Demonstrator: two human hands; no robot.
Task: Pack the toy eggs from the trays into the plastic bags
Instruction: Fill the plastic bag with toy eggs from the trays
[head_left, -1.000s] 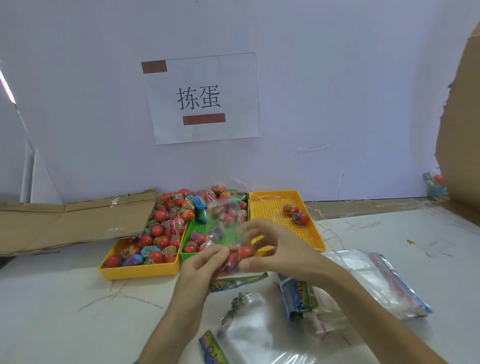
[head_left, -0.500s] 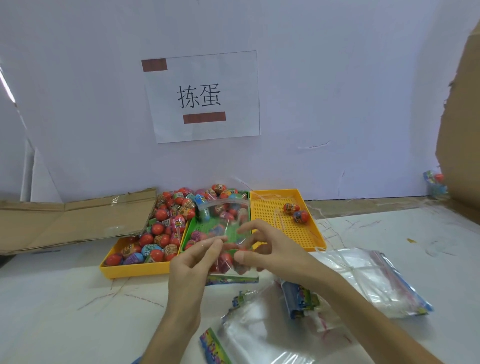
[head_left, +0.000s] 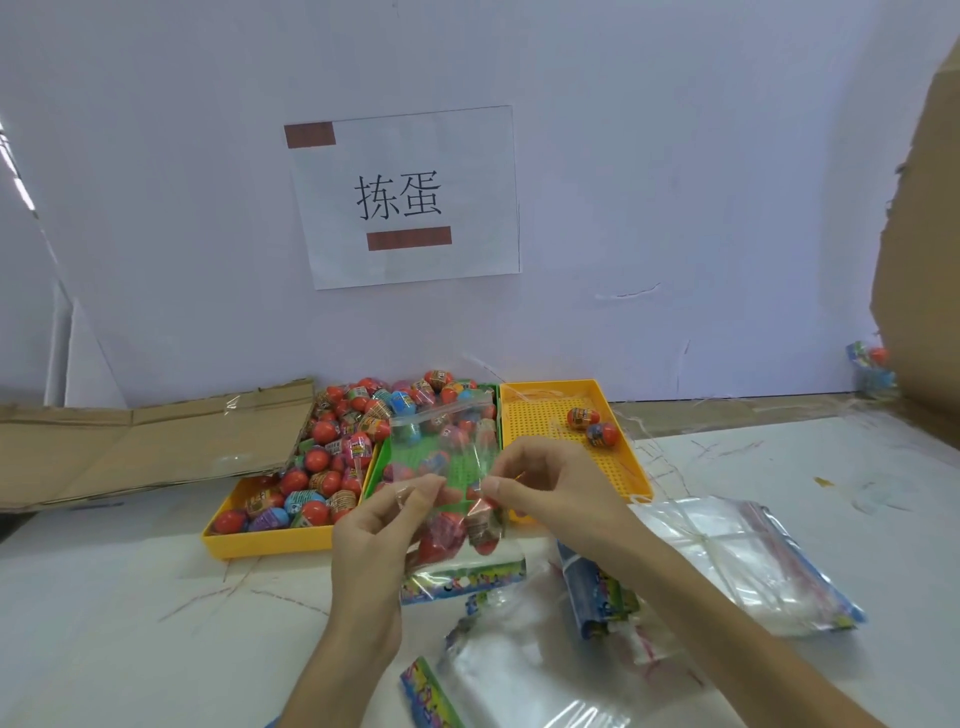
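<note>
My left hand and my right hand pinch the two sides of a clear plastic bag held upright in front of the trays. Red toy eggs sit in the bag's lower part. Behind it, the left yellow tray is heaped with toy eggs. The green tray in the middle holds some eggs, partly hidden by the bag. In the right yellow tray lie two eggs.
Several empty plastic bags lie on the white table: a bundled stack at the right and loose ones in front. Flattened cardboard lies at the left, a cardboard panel stands at the right, and a paper sign hangs on the wall.
The bag has come down a little and now hangs upright, eggs settled in its lower part. My fingers have shifted to pinch its sides higher up.
</note>
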